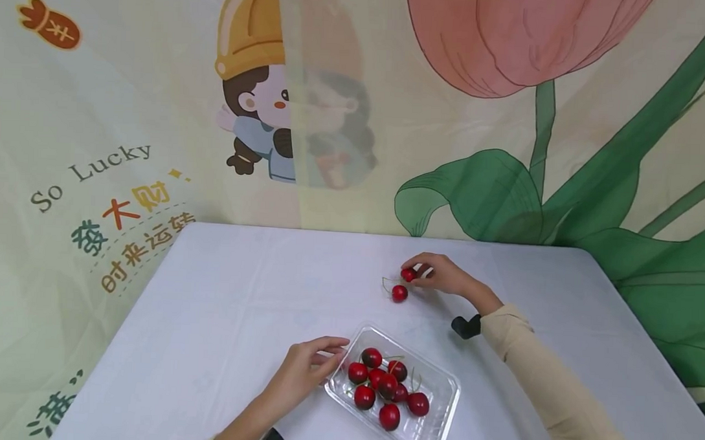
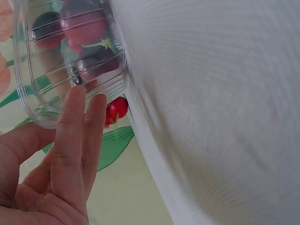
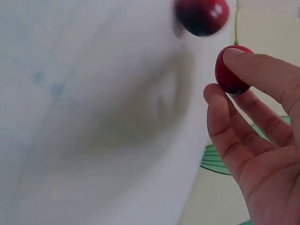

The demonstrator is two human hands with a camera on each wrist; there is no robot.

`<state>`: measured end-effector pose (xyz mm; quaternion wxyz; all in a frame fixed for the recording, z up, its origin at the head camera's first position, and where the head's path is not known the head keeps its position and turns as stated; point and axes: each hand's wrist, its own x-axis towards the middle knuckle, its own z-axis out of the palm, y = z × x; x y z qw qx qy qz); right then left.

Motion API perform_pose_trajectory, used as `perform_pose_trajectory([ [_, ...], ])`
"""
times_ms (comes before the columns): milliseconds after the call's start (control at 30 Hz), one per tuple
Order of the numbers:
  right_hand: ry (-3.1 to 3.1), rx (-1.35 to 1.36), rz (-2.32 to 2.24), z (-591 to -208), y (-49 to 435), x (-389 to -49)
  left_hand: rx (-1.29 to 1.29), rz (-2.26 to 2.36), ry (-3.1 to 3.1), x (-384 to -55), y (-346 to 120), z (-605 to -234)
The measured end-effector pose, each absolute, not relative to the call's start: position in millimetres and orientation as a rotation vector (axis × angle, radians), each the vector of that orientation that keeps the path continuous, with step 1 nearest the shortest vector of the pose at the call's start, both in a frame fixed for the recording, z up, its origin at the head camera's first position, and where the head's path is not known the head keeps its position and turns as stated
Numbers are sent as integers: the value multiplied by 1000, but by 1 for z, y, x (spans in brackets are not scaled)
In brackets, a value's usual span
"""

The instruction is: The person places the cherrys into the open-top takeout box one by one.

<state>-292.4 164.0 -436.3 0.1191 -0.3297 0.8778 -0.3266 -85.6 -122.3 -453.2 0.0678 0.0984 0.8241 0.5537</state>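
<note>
My right hand (image 1: 442, 275) pinches a dark red cherry (image 3: 226, 75) between thumb and fingers, over the far part of the table; its green stem points up in the right wrist view. Just in front of that hand, another cherry (image 1: 399, 293) with a stem lies on the white cloth. Nearer to me stands a clear plastic tray (image 1: 442, 424), holding several cherries (image 1: 387, 386), some with stems. The fingers of my left hand (image 1: 300, 370) are extended against the tray's left corner. In the left wrist view, two fingertips overlap the tray's clear wall.
A white cloth (image 1: 256, 307) covers the table, whose back edge meets a printed backdrop (image 1: 341, 206) with a large flower and a cartoon figure. A black wrist device (image 1: 466, 326) sits by the right sleeve (image 1: 545, 375).
</note>
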Motion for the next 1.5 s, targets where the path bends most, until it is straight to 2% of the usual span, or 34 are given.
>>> perform_pose_trajectory([
  [333, 2552, -1109, -1103, -403, 179, -267, 297, 1665, 2482, -85, -122, -453],
  [600, 2443, -1308, -1108, -382, 188, -225, 303, 1663, 2480, -84, -120, -452],
  [833, 2205, -1499, -1069, -380, 197, -186, 292, 1654, 2498, -85, -119, -451],
  [1100, 2065, -1383, -945, -390, 191, -151, 298, 1655, 2515, -84, -119, -452],
  [1500, 2137, -1294, -738, -401, 180, -135, 285, 1658, 2510, -84, -119, -450],
])
